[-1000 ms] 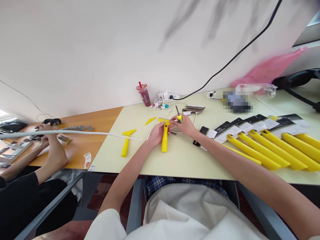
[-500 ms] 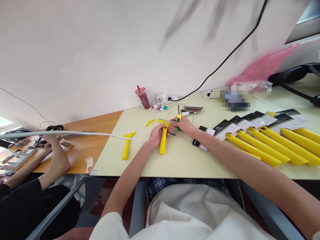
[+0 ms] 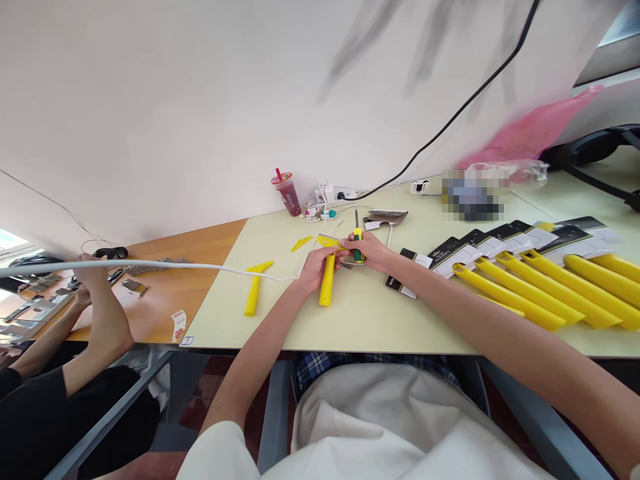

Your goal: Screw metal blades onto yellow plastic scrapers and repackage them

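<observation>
My left hand (image 3: 313, 268) is closed around the head end of a yellow scraper (image 3: 327, 285), its handle pointing back toward me. In my right hand (image 3: 376, 252) is a screwdriver (image 3: 358, 245) with a green and yellow handle, its metal shaft pointing up and away from the scraper. The right fingertips also meet the scraper's head by the left thumb; what lies between them is hidden. Left of my hands lies a second yellow scraper handle (image 3: 253, 295). A small flat yellow head piece (image 3: 301, 244) rests beyond it on the pale table (image 3: 290, 327).
On the right lie several long yellow scrapers (image 3: 530, 293) with black-and-white cards (image 3: 453, 252). A drink cup (image 3: 288, 195) and a power strip (image 3: 345, 195) stand by the wall. A white cable (image 3: 220, 267) crosses at left, near another person's arm (image 3: 107, 313).
My hands stay on the scraper and screwdriver, almost unmoved. At left, the other person's hand has shifted slightly left. The view has moved a little.
</observation>
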Motion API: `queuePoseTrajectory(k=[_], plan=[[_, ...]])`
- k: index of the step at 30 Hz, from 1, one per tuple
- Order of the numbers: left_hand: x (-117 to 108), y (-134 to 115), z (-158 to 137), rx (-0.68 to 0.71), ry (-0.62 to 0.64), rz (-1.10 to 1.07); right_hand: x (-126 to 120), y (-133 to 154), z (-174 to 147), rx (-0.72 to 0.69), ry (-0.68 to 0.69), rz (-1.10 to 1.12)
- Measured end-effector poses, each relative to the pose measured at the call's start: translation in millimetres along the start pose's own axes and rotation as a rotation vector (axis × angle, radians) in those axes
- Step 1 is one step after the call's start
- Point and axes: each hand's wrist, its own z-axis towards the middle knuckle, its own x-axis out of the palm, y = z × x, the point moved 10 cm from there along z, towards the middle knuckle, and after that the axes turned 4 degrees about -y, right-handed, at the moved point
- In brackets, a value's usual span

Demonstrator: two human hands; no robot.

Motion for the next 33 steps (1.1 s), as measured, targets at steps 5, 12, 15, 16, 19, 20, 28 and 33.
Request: queuePoseTrajectory(k=[5,12,15,16,19,20,28,33], plan=[[2,-3,-2,0.017,-0.005,0.001,3,2,-2,0.010,0.010,0.001],[0,-4,-2,0.021,-0.043,0.033,7,5,-6,0.012,0.017,0.001],[-2,-4,-1,0.030,-0.051,0.043,9,6,-8,0.016,0.024,0.012],[-3,-4,-1,0.035,-0.060,0.048,10,7,-8,0.016,0.025,0.018],[-6,-4,1,0.046,-0.087,0.059,11,8,-9,0.017,0.025,0.025],[-7,-3,1,0.048,-0.092,0.061,11,8,-9,0.017,0.026,0.024],[-5,-7,-1,0.072,-0.091,0.060,9,11,-9,-0.011,0.020,0.017],[-7,-9,-2,0.091,-0.110,0.070,12,11,-10,-0.007,0.019,-0.002]])
